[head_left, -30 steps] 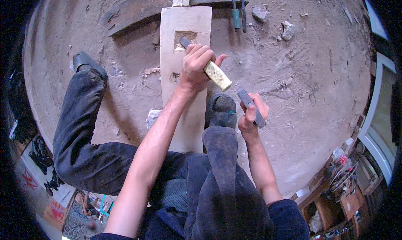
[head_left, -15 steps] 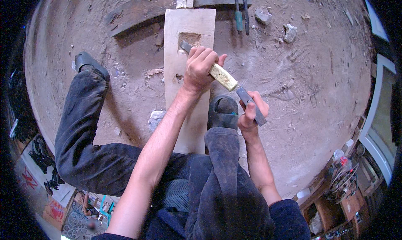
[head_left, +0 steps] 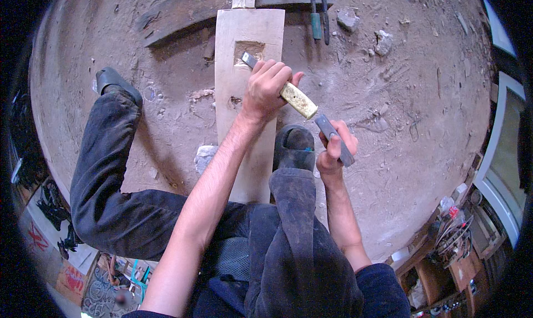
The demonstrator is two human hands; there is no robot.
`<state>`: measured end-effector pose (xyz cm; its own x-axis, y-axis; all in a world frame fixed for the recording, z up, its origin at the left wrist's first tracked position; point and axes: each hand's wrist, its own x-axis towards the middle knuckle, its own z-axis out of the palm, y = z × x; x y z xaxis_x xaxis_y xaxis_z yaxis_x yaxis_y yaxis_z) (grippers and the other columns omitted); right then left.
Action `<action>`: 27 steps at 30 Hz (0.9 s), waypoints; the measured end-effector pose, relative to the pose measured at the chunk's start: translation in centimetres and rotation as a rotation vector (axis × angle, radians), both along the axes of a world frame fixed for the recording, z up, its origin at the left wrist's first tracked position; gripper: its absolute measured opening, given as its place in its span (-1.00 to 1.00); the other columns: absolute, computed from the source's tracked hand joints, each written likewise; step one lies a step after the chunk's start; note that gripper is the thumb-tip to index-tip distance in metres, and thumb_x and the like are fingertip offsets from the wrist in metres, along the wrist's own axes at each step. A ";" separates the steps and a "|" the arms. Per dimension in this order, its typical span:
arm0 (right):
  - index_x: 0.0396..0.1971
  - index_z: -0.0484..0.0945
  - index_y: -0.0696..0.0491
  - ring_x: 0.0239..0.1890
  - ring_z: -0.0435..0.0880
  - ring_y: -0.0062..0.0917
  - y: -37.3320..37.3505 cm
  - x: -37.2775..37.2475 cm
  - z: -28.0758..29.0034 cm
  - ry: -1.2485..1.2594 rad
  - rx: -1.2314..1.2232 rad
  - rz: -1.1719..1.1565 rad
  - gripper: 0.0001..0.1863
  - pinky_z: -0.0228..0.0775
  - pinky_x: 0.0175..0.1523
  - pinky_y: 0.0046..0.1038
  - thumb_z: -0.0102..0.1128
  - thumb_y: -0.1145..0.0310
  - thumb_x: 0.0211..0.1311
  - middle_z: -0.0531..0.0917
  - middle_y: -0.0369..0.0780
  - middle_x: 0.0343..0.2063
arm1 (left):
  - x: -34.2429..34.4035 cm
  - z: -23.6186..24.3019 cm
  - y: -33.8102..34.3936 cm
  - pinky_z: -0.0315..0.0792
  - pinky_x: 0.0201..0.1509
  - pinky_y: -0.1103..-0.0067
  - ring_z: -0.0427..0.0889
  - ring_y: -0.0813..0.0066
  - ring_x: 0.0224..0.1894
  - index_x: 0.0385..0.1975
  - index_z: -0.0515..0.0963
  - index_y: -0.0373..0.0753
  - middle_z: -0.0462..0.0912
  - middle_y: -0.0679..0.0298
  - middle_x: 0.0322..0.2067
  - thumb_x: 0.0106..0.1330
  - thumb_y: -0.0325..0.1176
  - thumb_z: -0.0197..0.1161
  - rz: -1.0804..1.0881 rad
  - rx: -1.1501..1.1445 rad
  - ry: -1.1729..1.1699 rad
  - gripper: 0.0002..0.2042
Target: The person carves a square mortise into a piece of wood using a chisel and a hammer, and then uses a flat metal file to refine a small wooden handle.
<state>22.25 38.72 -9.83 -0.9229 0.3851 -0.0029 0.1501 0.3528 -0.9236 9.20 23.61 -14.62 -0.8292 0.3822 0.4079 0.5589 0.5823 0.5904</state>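
Note:
My left hand (head_left: pixel 266 91) is closed around a chisel (head_left: pixel 298 100) with a worn yellow handle. The chisel's blade (head_left: pixel 248 58) slants into a squarish recess cut in a pale wooden board (head_left: pixel 229 73), its tip at the recess's left side. Below that recess the board has a smaller rough hole (head_left: pixel 235 102). Closed on a grey metal hammer, my right hand (head_left: pixel 335 151) holds its head (head_left: pixel 332 136) close to the chisel's butt end, a small gap between them. The hammer's handle is mostly hidden by the hand.
A dark timber beam (head_left: pixel 183 15) lies across the far side beneath the board. Pincers with a green grip (head_left: pixel 316 26) hang over its edge. Stones (head_left: pixel 383 42) lie on the dirt floor. My shoe (head_left: pixel 294 143) is beside the board; a shelf with clutter (head_left: pixel 452 234) stands right.
The chisel has turned slightly in my left hand, its blade now catching light. My right hand and the hammer stay nearly in place; the view has shifted slightly.

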 end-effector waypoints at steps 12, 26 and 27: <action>-0.47 0.52 0.16 -0.72 0.34 -0.51 0.5 0.5 -0.1 0.067 0.046 -0.081 -0.48 0.15 -0.59 -0.45 -0.11 -0.04 0.29 0.39 -0.25 -0.71 | 0.0 0.0 -0.2 0.29 -0.34 0.39 0.45 0.24 -0.50 -0.64 0.35 -0.20 0.38 0.23 -0.63 0.11 -0.39 0.40 0.032 0.054 -0.003 -0.71; -0.56 0.46 0.16 -0.73 0.41 -0.43 -0.3 -0.6 0.6 0.054 0.040 0.054 -0.46 0.15 -0.57 -0.38 -0.04 -0.09 0.28 0.37 -0.21 -0.74 | 0.3 0.1 -0.2 0.29 -0.37 0.42 0.43 0.27 -0.54 -0.64 0.35 -0.20 0.38 0.23 -0.63 0.12 -0.40 0.39 -0.064 0.037 -0.002 -0.72; -0.52 0.49 0.18 -0.72 0.43 -0.47 -0.3 -0.7 0.6 0.042 0.067 0.088 -0.44 0.18 -0.56 -0.42 -0.08 -0.09 0.28 0.43 -0.23 -0.74 | 0.3 0.0 -0.3 0.29 -0.38 0.43 0.43 0.27 -0.55 -0.65 0.35 -0.20 0.38 0.23 -0.63 0.12 -0.41 0.38 -0.055 0.047 0.004 -0.72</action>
